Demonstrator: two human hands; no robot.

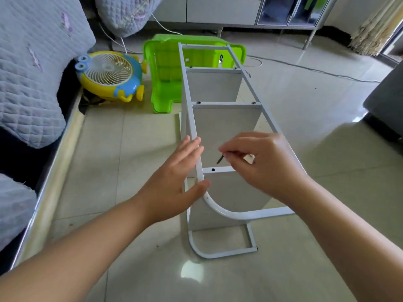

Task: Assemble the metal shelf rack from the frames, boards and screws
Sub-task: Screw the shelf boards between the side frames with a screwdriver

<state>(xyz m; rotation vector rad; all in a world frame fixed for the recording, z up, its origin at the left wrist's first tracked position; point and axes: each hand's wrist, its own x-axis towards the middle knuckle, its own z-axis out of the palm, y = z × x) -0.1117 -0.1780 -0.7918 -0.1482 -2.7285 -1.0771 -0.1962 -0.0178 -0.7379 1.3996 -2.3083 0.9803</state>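
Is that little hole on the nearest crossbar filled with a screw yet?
Empty. The hole shows as a dark open dot, and the right hand pinches the screw just above it.

We've got the white metal shelf rack [220, 127] lying on its side on the glossy tiled floor [305, 110]. Our left hand [174, 177] rests flat against its near rail; the empty screw hole [213, 170] sits just right of those fingers, below the small dark screw [220, 159] pinched in our right hand [261, 162]. The green plastic stool [168, 77] is behind the rack, with the round yellow-and-blue desk fan [109, 75] to its left.

Shelf rack [220, 127] white metal, lying on side on floor, three boards fitted between two frames; two crossbars screwed, nearest crossbar hole [213, 170] open; dark screw [220, 159] angled just above it
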